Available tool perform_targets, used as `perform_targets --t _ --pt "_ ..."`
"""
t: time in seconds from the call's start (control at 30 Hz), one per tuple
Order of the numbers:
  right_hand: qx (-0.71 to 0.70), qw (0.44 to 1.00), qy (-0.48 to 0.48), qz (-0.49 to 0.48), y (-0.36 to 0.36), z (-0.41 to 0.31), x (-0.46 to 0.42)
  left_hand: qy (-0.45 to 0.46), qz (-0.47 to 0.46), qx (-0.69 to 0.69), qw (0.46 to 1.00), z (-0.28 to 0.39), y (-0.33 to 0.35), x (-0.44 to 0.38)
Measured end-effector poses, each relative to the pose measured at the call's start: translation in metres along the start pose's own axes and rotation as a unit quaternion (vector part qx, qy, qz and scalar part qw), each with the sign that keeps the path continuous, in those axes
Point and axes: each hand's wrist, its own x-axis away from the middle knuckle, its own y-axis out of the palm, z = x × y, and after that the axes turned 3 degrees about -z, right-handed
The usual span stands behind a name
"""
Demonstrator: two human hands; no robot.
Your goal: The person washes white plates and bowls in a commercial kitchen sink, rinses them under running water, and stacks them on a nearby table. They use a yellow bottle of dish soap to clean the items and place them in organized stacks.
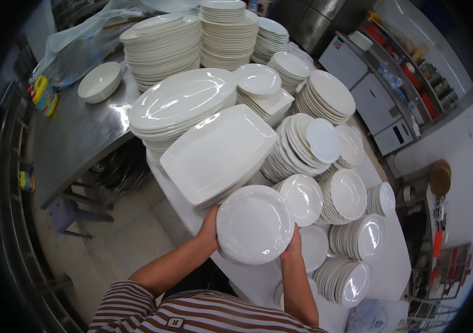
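A stack of round white plates (255,224) is held between my two hands at the near edge of the white table. My left hand (208,227) grips its left rim, and my right hand (294,245) grips the right rim; the fingers beneath are hidden. Just beyond lies a stack of rectangular white platters (220,154), with oval platters (184,100) behind it. To the right stand stacks of small round plates (303,200) and scalloped plates (348,195). Another round plate (313,247) shows partly behind my right hand.
Tall plate stacks (161,45) stand at the back. On the left, a steel table (82,133) carries a white bowl (100,82) and a yellow bottle (45,95). A purple stool (64,214) is below it. More plate stacks (344,283) and a plastic bag (376,316) lie at the right.
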Motion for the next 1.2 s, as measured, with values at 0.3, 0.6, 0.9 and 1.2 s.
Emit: perform_targets --t 0.3,0.6,0.9,1.2 --pt "0.046 0.999 0.003 0.009 -0.008 -0.009 0.06 -0.002 0.002 -0.008 1.0 -0.042 -0.007 0.036" --pt "0.111 0.99 0.02 -0.084 -0.027 -0.007 0.102 0.041 0.024 0.064 0.997 -0.087 -0.024 0.094" --pt "0.208 0.943 0.119 -0.229 0.017 0.049 0.131 0.204 0.042 0.221 0.953 -0.111 -0.09 0.189" --pt "0.372 0.798 0.127 -0.457 0.096 0.182 0.186 0.359 0.099 0.328 0.868 -0.114 -0.212 0.271"
